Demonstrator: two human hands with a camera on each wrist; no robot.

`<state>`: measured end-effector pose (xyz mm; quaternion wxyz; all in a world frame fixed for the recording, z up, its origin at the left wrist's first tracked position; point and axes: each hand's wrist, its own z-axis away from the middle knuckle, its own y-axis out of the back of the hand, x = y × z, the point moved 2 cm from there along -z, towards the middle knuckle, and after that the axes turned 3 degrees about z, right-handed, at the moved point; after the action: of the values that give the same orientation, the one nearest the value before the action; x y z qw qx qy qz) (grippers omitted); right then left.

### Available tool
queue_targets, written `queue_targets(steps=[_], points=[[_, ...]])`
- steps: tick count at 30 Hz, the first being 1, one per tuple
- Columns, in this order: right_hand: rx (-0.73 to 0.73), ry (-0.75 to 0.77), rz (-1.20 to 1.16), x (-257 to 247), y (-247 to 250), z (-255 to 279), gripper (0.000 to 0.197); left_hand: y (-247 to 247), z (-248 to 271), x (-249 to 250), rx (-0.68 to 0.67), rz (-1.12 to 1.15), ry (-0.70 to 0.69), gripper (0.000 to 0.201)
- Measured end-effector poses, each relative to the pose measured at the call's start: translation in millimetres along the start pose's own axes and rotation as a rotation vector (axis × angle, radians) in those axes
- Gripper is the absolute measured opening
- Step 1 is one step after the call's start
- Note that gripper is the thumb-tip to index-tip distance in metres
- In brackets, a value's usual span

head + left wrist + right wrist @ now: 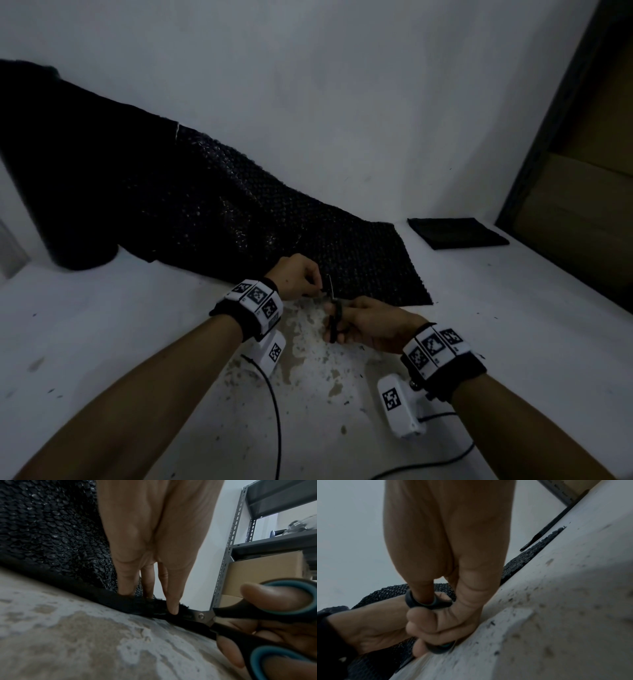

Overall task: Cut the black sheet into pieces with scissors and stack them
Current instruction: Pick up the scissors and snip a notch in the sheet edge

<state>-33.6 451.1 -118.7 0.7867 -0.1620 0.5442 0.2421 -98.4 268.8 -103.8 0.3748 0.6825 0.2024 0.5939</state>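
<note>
A black bubbly sheet (274,212) runs from a roll at the left across the white table (102,342). My left hand (298,274) pinches its near edge, fingertips (171,608) down on the frayed rim of the sheet (42,527). My right hand (373,325) holds black-and-teal scissors (333,322), thumb (423,595) through the upper loop and fingers curled round the lower one. The blades point away from me into the sheet's edge, just right of my left fingers. In the left wrist view the scissors (248,616) meet the edge at their pivot. A flat stack of cut black pieces (457,233) lies at the back right.
The roll's thick end (51,171) stands at the far left against the wall. A grey metal rack (228,547) with a cardboard box (265,574) borders the table on the right. Cables (274,411) trail from my wrist cameras. The tabletop under my hands is worn and speckled with black scraps.
</note>
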Motion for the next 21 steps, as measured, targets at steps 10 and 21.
queue_targets(steps=[10, 21], points=[[0.015, -0.045, 0.036, -6.6, 1.7, -6.7, 0.045, 2.1, 2.7, 1.3, 0.011, 0.058, -0.034, 0.001], [0.023, -0.001, 0.052, -0.1, 2.2, -8.4, 0.042, 1.9, 1.2, -0.5, -0.006, 0.026, -0.058, 0.004]])
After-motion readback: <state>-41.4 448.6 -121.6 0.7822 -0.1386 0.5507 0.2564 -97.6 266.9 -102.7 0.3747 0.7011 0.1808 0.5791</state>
